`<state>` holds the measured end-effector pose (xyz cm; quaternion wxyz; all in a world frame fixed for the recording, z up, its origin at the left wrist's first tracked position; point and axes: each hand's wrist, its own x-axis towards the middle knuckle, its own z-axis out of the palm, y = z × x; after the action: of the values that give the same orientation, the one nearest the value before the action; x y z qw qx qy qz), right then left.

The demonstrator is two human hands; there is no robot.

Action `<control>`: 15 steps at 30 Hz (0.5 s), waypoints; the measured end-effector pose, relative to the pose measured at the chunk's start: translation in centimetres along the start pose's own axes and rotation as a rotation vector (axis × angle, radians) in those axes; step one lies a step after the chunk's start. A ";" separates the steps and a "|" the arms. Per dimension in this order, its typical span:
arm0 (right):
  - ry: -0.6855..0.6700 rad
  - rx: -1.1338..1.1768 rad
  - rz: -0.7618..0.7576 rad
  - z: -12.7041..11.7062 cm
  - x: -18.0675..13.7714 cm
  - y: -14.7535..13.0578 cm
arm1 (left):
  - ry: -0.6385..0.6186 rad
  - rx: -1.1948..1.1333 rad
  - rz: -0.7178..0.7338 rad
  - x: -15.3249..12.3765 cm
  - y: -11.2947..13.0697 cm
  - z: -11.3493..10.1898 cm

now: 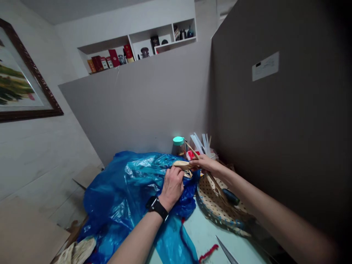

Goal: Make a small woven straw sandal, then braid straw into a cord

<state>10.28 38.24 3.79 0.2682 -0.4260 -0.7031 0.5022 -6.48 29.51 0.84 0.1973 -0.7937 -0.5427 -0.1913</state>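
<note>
At the blue bag (pixel 121 187), left hand (pixel 173 183) (grip unclear), right hand (pixel 205 164) around tan strip (pixel 193 150).

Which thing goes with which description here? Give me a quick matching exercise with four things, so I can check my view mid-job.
Things:
1. plastic bag
2. lid
3. basket
4. watch

Descriptions:
A. black, strapped on
B. tan, dotted with dark spots
C. blue, crumpled
D. turquoise, topping a jar

Pairs: 1-C, 2-D, 3-B, 4-A
</note>
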 end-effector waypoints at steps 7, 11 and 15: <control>-0.091 0.000 -0.058 0.7 1.1 0.6 | -0.012 -0.075 0.043 -0.1 -0.2 -0.3; -0.026 0.051 -0.055 0.8 1.5 0.5 | 0.014 -0.120 0.031 0.0 -0.5 -0.1; -0.039 0.147 -0.058 0.9 0.6 -0.2 | 0.120 -0.157 -0.057 0.7 -0.9 -0.7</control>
<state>9.17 38.32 3.62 0.2995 -0.3745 -0.6815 0.5529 -7.14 29.98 1.85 0.1610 -0.7781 -0.5356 -0.2860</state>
